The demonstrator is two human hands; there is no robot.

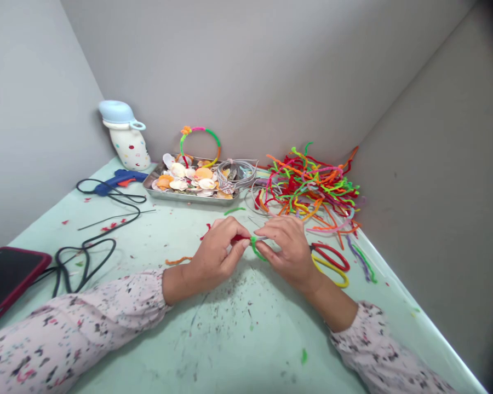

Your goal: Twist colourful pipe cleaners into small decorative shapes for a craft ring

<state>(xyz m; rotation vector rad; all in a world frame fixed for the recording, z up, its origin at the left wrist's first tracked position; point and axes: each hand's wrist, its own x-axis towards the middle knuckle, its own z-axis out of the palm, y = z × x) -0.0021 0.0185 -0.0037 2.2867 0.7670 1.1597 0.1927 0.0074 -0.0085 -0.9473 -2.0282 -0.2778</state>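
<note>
My left hand [216,253] is closed, thumb and forefinger pinching a piece wrapped in red pipe cleaner [239,238]. A green pipe cleaner [254,248] sits around it just past my left fingertips, its tail hanging down. From the green part a thin grey wire [262,238] runs into the fingers of my right hand [291,250]. Those fingers are closed around the green tail and the wire, and they partly hide both. Beside the right hand lie scissors [331,256] with one red and one yellow handle loop. An orange pipe cleaner [178,261] pokes out by my left wrist.
Behind the hands stands a metal tray [189,198] of shells, with a colourful pipe-cleaner ring [219,139] and coiled wire [246,174]. Pipe cleaners [312,183] heap at the right. Leftward are a blue glue gun [119,179], black cord [86,249], phone [12,279] and bottle [127,142].
</note>
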